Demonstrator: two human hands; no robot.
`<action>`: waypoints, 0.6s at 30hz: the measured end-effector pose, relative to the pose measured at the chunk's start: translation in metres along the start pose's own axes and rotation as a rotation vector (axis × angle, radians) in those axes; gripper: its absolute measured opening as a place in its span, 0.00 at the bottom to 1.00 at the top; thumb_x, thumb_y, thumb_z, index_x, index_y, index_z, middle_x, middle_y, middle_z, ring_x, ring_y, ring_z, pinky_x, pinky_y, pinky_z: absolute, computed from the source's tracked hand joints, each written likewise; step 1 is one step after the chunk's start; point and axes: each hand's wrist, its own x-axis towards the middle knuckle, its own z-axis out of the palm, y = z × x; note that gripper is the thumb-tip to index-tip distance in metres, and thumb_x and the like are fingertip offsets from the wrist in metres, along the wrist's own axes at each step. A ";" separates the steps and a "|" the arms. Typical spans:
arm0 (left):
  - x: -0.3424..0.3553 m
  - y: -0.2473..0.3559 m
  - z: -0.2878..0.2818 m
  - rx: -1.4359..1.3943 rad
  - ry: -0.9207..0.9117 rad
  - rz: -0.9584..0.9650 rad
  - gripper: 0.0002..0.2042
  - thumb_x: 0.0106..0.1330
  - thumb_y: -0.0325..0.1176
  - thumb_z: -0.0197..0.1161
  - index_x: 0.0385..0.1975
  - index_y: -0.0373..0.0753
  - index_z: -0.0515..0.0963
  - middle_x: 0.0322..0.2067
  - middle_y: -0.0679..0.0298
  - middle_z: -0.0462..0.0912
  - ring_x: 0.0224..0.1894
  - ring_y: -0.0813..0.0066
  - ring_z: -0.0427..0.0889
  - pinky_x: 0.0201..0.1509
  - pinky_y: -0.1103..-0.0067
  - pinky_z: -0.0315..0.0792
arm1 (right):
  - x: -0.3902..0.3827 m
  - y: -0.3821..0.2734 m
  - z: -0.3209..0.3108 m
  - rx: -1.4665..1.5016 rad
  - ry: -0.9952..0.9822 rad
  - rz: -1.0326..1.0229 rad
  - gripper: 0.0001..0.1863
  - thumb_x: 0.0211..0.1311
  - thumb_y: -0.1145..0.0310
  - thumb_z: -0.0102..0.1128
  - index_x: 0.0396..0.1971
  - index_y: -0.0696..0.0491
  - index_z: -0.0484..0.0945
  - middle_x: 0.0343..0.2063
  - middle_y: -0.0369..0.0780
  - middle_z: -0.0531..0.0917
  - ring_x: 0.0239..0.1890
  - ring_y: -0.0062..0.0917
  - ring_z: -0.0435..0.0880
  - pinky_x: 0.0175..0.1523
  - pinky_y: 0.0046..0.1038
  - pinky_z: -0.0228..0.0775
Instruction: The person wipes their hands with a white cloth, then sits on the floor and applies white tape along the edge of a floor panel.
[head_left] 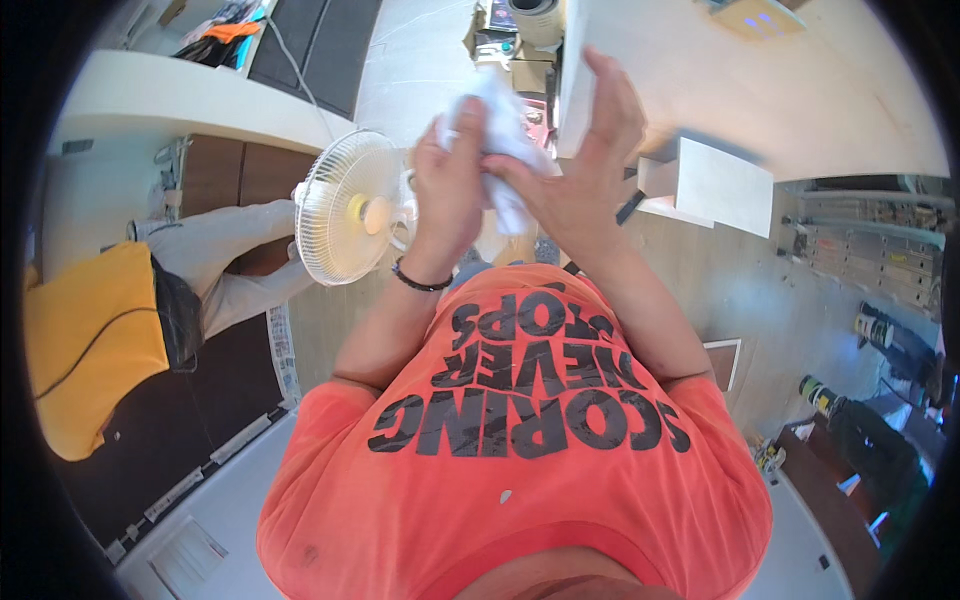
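Observation:
My left hand [450, 170] is closed on a crumpled white cloth [500, 110] in front of my chest, its thumb lying over the fabric, slightly blurred. Against the cloth's right side is my right hand [585, 170], with long fingers stretched upward and apart and the thumb reaching onto the fabric. A white pedestal fan [340, 210] with a wire cage stands just left of my left wrist. Below my hands is my red shirt with large dark lettering.
A person [95, 340] in yellow and grey is at the left, beside dark brown panels. A pale ledge [680, 60] and white box [720, 180] are at the upper right. A white-topped counter [410, 70] holds assorted items ahead. Shelving and dark-clothed legs or equipment line the right rim.

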 end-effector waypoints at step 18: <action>0.048 -0.015 -0.014 0.988 -0.338 0.744 0.23 0.68 0.25 0.56 0.65 0.39 0.70 0.52 0.49 0.83 0.57 0.49 0.80 0.69 0.56 0.64 | -0.009 0.052 0.041 -0.502 -0.615 -0.072 0.27 0.59 0.67 0.67 0.59 0.55 0.76 0.57 0.44 0.80 0.60 0.38 0.77 0.59 0.43 0.70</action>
